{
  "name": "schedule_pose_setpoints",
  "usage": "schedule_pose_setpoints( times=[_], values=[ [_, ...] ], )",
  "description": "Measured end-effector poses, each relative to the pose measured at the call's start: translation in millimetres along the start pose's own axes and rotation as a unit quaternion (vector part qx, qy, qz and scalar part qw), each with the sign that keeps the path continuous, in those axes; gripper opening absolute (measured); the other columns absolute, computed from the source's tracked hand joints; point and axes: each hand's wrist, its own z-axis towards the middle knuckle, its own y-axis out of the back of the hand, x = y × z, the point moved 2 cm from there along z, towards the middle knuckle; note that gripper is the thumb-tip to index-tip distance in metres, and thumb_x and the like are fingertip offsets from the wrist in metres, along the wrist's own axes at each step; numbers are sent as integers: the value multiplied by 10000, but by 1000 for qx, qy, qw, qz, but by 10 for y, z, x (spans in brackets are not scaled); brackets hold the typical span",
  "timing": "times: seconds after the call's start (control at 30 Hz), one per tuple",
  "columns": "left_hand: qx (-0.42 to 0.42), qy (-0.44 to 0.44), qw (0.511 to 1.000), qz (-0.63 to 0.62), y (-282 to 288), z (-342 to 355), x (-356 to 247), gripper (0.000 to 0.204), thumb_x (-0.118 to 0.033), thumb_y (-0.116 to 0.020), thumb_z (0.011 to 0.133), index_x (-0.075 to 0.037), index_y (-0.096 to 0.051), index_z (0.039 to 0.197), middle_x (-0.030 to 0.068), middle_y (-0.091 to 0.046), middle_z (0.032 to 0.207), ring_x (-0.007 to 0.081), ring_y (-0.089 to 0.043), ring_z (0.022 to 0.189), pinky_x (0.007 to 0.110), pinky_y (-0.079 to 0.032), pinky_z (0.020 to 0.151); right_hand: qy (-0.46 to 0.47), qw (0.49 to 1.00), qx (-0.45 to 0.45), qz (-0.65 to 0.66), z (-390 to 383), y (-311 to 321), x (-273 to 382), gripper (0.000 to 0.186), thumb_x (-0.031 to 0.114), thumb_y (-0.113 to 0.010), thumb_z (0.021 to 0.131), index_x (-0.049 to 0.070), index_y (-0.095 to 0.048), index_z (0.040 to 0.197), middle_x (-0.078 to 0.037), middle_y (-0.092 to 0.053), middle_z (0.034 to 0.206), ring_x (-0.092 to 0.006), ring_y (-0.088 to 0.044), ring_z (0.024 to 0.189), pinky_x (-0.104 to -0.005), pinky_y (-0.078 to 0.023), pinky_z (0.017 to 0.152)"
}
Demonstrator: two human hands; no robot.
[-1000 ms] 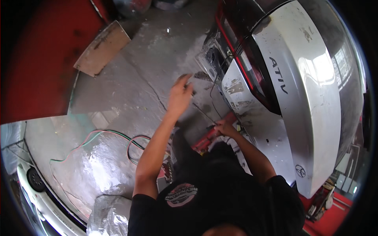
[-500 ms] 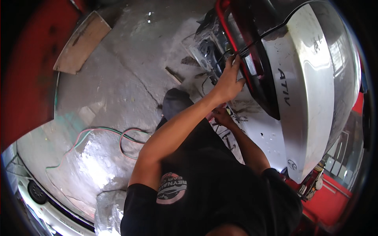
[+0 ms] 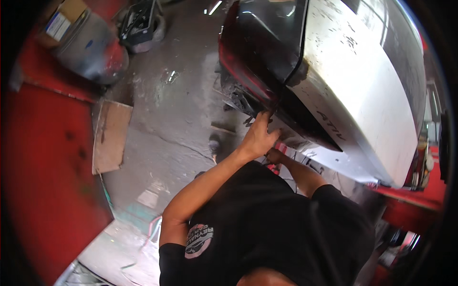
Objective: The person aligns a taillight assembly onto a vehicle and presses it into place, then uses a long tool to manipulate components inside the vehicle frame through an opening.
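The left hand (image 3: 258, 136) reaches up to the lower edge of the dark tail light (image 3: 260, 52) at the rear corner of the white car (image 3: 353, 71), fingers curled against the edge. The right hand (image 3: 275, 156) sits just below, mostly hidden, so its fingers cannot be made out. A cardboard sheet (image 3: 110, 136) lies on the concrete floor (image 3: 176, 109).

A single head-worn fisheye camera is looking steeply down over the person's own black T-shirt (image 3: 267, 229), which is filling the lower middle of the frame. It is facing the concrete workshop floor (image 3: 176, 119) and the rear of a white car (image 3: 362, 81), which is sitting close at the upper right. The left hand (image 3: 260, 138) and right hand (image 3: 275, 156) are reaching forward near the centre. Straight edges are bending toward the dark rim. No second view is sharing the scene.
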Motion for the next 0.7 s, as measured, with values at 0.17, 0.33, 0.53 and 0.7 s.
schedule_pose_setpoints(
  times=[0.17,0.33,0.53,0.7],
  values=[
    [73,24,995,-65,104,90,-12,707,-137,-678,888,38,-375,1503,246,-530,1402,325,-584,1258,417,-499,1012,-114,990,-37,75,240,469,626,213,237,-686,797,75,-791,885,-137,-739,853,-319,-726,856,-432,-582,788],
    [180,21,980,-78,328,296,-17,702,-111,-662,882,80,-368,1491,228,-537,1412,294,-612,1234,384,-487,1032,-47,996,-63,38,194,875,1422,227,199,-652,806,41,-773,916,-190,-740,863,-324,-734,811,-433,-588,763],
    [232,-25,965,-122,574,341,173,743,-90,-642,911,8,-314,1571,151,-453,1522,218,-580,1236,351,-530,959,-416,857,-127,276,40,196,2574,330,308,-614,801,13,-759,831,-241,-735,919,-401,-717,907,-519,-562,815],
    [269,-36,955,-120,842,252,49,532,-74,-612,950,18,-497,1462,120,-577,1399,142,-642,1041,296,-550,849,-460,830,-71,307,-115,-1068,3436,344,270,-573,802,11,-760,928,-288,-701,1039,-435,-665,1078,-484,-531,946]
  ],
)
